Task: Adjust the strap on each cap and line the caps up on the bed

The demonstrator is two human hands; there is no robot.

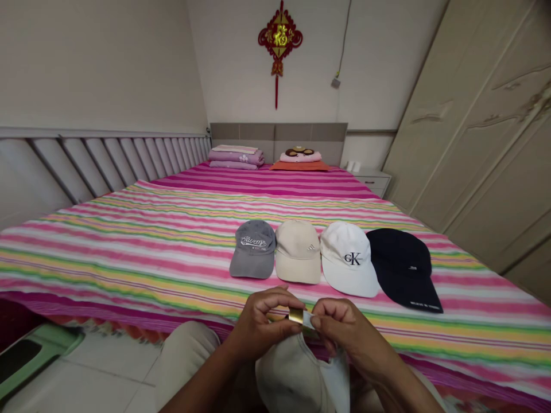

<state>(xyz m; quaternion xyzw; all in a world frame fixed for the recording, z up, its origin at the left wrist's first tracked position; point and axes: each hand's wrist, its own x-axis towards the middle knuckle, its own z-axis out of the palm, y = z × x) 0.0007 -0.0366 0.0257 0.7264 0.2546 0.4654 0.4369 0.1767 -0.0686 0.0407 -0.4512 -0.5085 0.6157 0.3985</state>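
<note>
Between my knees hangs a light beige baseball cap (293, 373), its back strap raised toward me. My left hand (267, 321) pinches the gold metal buckle (295, 315) on that strap between thumb and fingers. Just right of it, my right hand (344, 327) pinches the pale strap end (307, 320). Beyond my hands, caps lie in a row on the bed: a grey cap (253, 249), a beige cap (298, 252), a white cap (348, 258) with black letters, and a black cap (402, 267) at the right.
A striped bedspread (129, 241) covers the bed. Folded purple bedding (236, 156) and a pink-and-orange stack (300, 163) sit by the headboard (275, 135). A railing (107, 163) runs along the left; a wardrobe (473, 126) stands right. A green stool (38, 355) is at lower left.
</note>
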